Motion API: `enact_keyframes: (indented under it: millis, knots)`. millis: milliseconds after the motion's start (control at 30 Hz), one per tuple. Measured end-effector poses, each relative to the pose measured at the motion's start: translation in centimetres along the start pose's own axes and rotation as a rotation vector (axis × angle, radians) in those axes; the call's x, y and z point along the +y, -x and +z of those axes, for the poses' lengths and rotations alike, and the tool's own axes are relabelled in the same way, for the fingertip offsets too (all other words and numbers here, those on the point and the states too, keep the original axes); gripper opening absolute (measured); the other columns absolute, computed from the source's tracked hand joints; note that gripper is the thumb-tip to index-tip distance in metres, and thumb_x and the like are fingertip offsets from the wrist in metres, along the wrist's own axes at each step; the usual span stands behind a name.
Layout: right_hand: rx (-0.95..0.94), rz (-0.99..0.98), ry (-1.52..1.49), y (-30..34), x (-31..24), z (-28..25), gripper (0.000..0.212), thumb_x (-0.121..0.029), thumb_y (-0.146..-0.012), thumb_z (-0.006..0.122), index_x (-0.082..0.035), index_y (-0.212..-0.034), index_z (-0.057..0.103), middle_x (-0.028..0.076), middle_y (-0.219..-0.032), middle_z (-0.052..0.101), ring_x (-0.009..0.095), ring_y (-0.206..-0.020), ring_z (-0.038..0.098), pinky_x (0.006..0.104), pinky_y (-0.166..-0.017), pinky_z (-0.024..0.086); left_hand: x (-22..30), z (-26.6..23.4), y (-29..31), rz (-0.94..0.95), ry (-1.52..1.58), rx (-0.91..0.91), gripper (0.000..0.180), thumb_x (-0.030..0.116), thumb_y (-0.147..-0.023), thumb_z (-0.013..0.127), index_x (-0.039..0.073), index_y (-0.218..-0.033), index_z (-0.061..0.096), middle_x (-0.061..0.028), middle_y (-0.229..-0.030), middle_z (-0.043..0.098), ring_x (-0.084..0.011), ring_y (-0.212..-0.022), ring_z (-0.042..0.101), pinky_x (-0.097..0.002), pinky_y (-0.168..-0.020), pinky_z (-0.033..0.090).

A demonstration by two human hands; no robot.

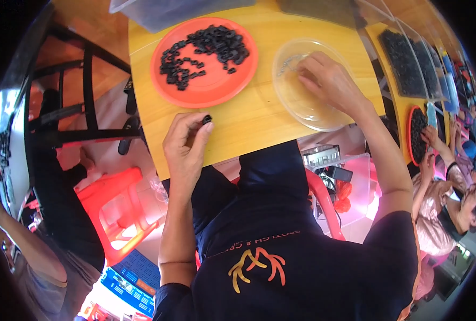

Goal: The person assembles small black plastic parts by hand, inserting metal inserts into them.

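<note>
The left hand (187, 142) pinches a small black piece (207, 119) near the counter (243, 120) edge; a loose grip could let it drop to the floor. The right hand (323, 80), fingers curled, contents unclear, might tip the clear round bowl (282, 104). Chunky black pieces (219, 43) heap on a smooth orange-red plate (216, 96)

Right hand (329, 83) covers part of the clear bowl (296, 106); whether its fingertips grip anything cannot be told, and the silvery pieces (288, 65) near them are too small to identify. Black piece (207, 119) partly hidden by fingers of the left hand (187, 143). Translucent bin (168, 13) cut off by upper edge; person in grey (56, 286) cut off at lower left.
</note>
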State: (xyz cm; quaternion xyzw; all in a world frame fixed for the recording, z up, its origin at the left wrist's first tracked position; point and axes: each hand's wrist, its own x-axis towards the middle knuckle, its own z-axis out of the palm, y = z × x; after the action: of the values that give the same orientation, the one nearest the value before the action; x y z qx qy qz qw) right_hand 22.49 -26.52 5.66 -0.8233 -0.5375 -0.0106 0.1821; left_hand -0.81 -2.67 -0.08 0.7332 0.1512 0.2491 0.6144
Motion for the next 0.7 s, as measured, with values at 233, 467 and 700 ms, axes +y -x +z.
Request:
enact_keyframes:
  millis: [233,467,700]
  knots:
    - [0.121,0.065,-0.130,-0.5,-2.0,-0.4,0.012,-0.010,-0.092,0.063,-0.004,-0.102,0.064,0.011,-0.090,0.060,0.026,-0.080,0.061,0.0330,-0.070,0.051,0.1,0.1,0.0,0.050,0.038,-0.022,0.018,-0.003,-0.086,0.070,-0.002,-0.103,0.067,-0.0052,-0.092,0.061,-0.0103,-0.078,0.058,-0.0235,-0.069,0.047]
    - [0.055,0.186,-0.972,-3.6,-10.9,2.7,0.017,-0.014,-0.098,0.061,0.001,-0.106,0.064,0.002,-0.091,0.066,0.008,-0.076,0.058,0.0230,-0.070,0.049,-0.4,-0.4,0.1,0.031,0.105,-0.050,0.017,0.000,-0.086,0.071,-0.002,-0.103,0.068,-0.0039,-0.089,0.063,-0.0097,-0.075,0.058,-0.0234,-0.067,0.048]
    - [0.131,0.060,-0.884,-4.8,-13.3,6.6,0.016,-0.015,-0.096,0.064,0.000,-0.100,0.068,0.005,-0.090,0.065,0.011,-0.077,0.059,0.0254,-0.067,0.047,0.0,-0.7,0.0,0.055,0.132,-0.059,0.015,0.001,-0.085,0.072,0.000,-0.100,0.068,-0.0047,-0.087,0.063,-0.0106,-0.076,0.060,-0.0247,-0.067,0.049]
